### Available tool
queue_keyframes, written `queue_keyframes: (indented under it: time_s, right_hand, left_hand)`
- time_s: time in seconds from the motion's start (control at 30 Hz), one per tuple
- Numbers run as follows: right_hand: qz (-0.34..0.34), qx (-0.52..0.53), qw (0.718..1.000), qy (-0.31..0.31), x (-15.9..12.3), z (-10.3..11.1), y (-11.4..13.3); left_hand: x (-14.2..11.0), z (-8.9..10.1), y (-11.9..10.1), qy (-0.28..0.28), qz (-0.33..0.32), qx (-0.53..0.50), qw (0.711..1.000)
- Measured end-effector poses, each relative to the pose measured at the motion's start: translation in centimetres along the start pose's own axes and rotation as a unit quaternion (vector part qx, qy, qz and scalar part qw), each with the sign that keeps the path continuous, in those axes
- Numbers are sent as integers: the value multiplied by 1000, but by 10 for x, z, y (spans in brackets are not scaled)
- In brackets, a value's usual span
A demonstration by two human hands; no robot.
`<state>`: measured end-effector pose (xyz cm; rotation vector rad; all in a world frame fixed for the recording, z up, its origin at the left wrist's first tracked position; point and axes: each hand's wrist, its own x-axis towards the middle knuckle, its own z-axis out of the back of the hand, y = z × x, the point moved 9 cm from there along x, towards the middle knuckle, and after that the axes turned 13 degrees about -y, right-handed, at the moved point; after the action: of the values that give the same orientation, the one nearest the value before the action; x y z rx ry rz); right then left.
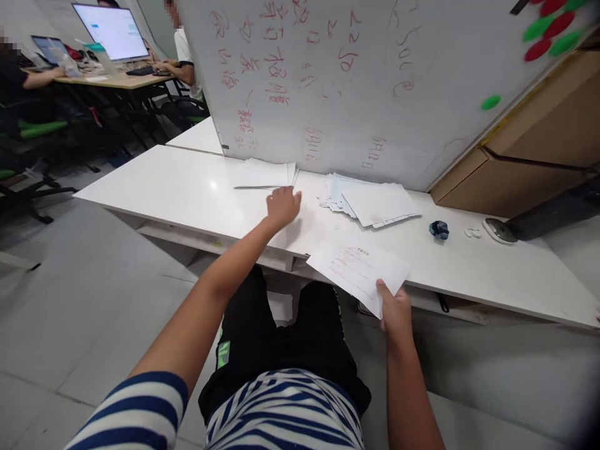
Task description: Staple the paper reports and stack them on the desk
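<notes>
My right hand (396, 310) pinches the near corner of a white printed sheet of paper (359, 267) that hangs over the front edge of the white table (178, 187). My left hand (282, 206) is stretched out over the table with its fingers curled, just short of a small stack of white sheets (265, 175). Nothing shows inside that hand. A fanned pile of papers (370, 201) lies to the right of the stack, in front of the whiteboard.
A tilted whiteboard (356, 81) with red writing and magnets stands on the table's far edge. A crumpled blue object (439, 229) and a round disc (499, 230) lie at right beside cardboard boxes (539, 156). People sit at a desk with a monitor (112, 30), far left.
</notes>
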<state>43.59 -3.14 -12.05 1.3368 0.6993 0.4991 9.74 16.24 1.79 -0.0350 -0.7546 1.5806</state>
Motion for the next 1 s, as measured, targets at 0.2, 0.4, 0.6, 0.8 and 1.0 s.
queue_keyframes:
  time_s: [0.2, 0.4, 0.6, 0.8, 1.0]
  right_hand:
    - [49, 13, 994, 99, 24, -84, 54]
    - [-11, -29, 985, 167, 47, -162, 67]
    - [-9, -31, 986, 162, 46, -166, 57]
    - [13, -39, 986, 160, 45, -164, 60]
    - [26, -44, 985, 166, 42, -168, 61]
  left_hand:
    - [39, -40, 47, -7, 47, 94, 994]
    - [37, -44, 47, -22, -2, 74, 997]
    - [38, -47, 47, -18, 4, 81, 996]
    - [39, -47, 50, -1, 46, 73, 996]
    - [39, -43, 47, 10, 32, 57, 998]
